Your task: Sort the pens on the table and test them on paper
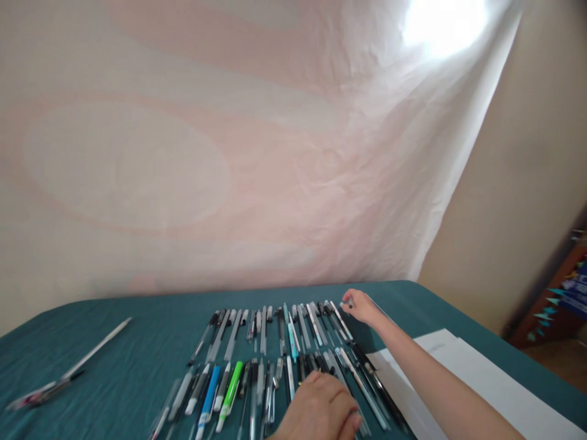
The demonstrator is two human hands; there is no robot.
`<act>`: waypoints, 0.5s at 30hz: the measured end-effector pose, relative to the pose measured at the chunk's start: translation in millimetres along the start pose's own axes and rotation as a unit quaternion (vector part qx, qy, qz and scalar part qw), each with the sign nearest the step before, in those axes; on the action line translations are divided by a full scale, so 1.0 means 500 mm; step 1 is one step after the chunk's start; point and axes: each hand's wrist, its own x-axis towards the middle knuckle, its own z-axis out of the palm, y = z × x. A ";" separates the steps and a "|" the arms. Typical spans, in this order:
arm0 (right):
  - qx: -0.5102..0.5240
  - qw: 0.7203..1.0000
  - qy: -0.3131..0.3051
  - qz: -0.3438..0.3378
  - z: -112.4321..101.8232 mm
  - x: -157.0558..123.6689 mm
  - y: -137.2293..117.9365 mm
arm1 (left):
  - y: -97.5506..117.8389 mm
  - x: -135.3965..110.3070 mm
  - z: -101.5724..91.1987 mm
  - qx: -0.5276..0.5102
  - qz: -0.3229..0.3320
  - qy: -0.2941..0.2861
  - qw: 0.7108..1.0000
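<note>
Two rows of pens lie side by side on the dark green cloth. My right hand (361,306) is at the right end of the far row (263,330), its fingers pinched on what looks like a pen (351,305); only a small dark and pale end shows. My left hand (318,406) lies low over the near row, back of the hand up and fingers curled. It covers several pens there, and whatever it may hold is hidden. Left of it are a bright green marker (229,397) and a blue marker (209,400).
White paper sheets (486,382) lie on the right, under my right forearm. A long pale stick-like pen (98,347) and a clear pouch-like bundle (39,396) lie at the left. A pale draped sheet (275,153) hangs behind the table. A reddish-brown shelf (545,299) stands far right.
</note>
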 end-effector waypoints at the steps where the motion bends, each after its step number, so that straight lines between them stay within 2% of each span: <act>1: 0.011 1.000 0.001 -0.023 -0.007 -0.024 -0.014 | 0.003 0.000 -0.004 -0.025 -0.019 -0.003 1.000; 4: 0.053 0.994 -0.010 -0.090 -0.016 -0.106 -0.062 | 0.008 0.001 -0.018 -0.123 -0.100 0.031 0.987; 9: 0.148 0.973 0.006 -0.176 0.001 -0.233 -0.132 | 0.003 0.006 -0.029 -0.249 -0.233 0.138 0.930; 12: 0.139 0.968 0.031 -0.208 0.013 -0.277 -0.151 | -0.003 0.010 -0.024 -0.307 -0.255 0.147 0.905; 15: 0.124 0.961 0.069 -0.236 0.022 -0.295 -0.154 | -0.008 0.013 -0.016 -0.350 -0.255 0.140 0.890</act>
